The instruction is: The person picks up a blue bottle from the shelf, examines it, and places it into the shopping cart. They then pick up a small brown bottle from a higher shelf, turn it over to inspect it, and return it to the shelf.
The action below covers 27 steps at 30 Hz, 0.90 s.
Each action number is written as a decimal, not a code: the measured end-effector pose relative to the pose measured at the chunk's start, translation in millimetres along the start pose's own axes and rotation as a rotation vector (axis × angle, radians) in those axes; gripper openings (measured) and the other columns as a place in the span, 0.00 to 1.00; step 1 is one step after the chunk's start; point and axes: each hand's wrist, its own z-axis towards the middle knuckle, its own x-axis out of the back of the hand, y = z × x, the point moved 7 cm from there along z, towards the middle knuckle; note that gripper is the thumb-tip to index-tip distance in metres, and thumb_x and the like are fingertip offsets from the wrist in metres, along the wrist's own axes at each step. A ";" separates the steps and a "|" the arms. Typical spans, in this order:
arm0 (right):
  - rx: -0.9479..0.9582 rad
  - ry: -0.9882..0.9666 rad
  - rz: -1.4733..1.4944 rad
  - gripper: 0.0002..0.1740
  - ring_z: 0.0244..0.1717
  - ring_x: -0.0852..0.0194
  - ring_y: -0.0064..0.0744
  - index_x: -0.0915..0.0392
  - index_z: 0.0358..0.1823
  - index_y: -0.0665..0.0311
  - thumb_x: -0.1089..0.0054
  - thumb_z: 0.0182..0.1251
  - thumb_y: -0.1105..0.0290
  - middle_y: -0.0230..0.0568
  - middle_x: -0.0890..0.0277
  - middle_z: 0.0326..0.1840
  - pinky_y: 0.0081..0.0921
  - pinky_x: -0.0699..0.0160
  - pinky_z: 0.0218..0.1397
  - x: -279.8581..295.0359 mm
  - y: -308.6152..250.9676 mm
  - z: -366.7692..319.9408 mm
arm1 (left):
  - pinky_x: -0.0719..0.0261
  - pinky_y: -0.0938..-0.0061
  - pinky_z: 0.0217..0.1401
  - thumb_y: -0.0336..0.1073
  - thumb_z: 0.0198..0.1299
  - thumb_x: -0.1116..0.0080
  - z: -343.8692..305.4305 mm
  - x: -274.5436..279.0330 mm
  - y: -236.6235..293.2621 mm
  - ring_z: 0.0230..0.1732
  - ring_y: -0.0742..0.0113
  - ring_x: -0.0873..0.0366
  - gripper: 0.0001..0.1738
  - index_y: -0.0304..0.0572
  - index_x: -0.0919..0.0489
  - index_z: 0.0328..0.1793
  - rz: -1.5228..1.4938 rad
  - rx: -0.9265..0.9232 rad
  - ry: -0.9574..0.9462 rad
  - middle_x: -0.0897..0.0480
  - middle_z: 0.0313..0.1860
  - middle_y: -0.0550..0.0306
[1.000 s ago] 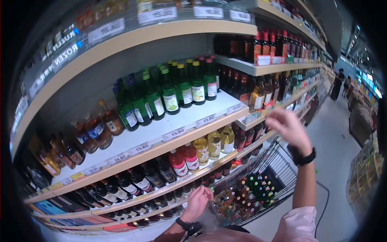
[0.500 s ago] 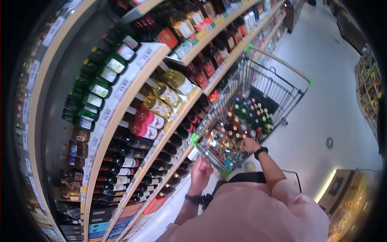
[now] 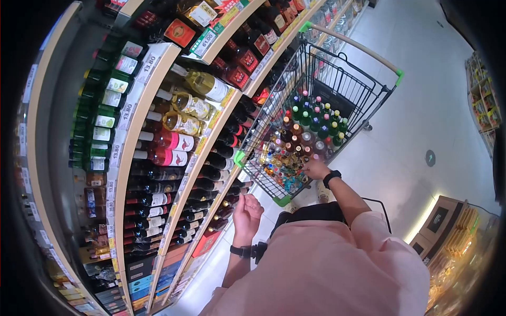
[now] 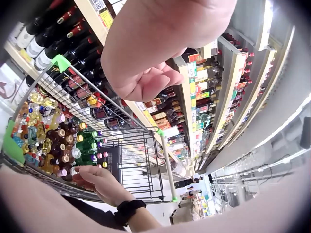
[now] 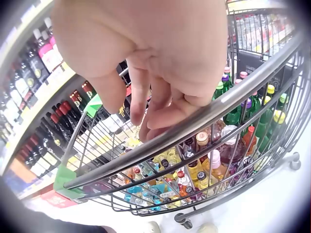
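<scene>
My right hand (image 3: 316, 168) is at the near side of the shopping cart (image 3: 332, 95), fingers hanging loosely over its top rail (image 5: 214, 112) in the right wrist view. Nothing shows in its grasp. Below those fingers, small colourful bottles (image 3: 279, 163) crowd the cart's near end. Beyond them stand brown bottles (image 3: 297, 138) and green bottles (image 3: 316, 120) with coloured caps. Left of the cart, my left hand (image 3: 246, 217) hovers in the air, palm up with fingers loosely bent and holding nothing. It overlaps the shelves in the left wrist view (image 4: 165, 43).
Shelves with wine bottles (image 3: 158, 199), pink-labelled bottles (image 3: 167, 149) and green bottles (image 3: 103, 121) run along the left, price tags (image 3: 126, 111) on their edges. A wooden display stand (image 3: 435, 224) is at lower right. Pale floor (image 3: 400, 137) lies right of the cart.
The head view has swung down towards the cart. My right hand has come down from beside the shelves to the cart's near side; my left hand stays raised and loosely bent.
</scene>
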 end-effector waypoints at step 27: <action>-0.514 0.219 -0.577 0.12 0.60 0.30 0.41 0.14 0.40 0.53 0.48 0.65 0.63 0.38 0.19 0.51 0.59 0.37 0.59 -20.2 -98.2 -59.4 | 0.32 0.78 0.33 0.32 0.67 0.44 -65.9 198.8 74.5 0.29 0.77 0.29 0.02 0.51 0.26 0.41 -0.259 -0.041 0.122 0.25 0.29 0.70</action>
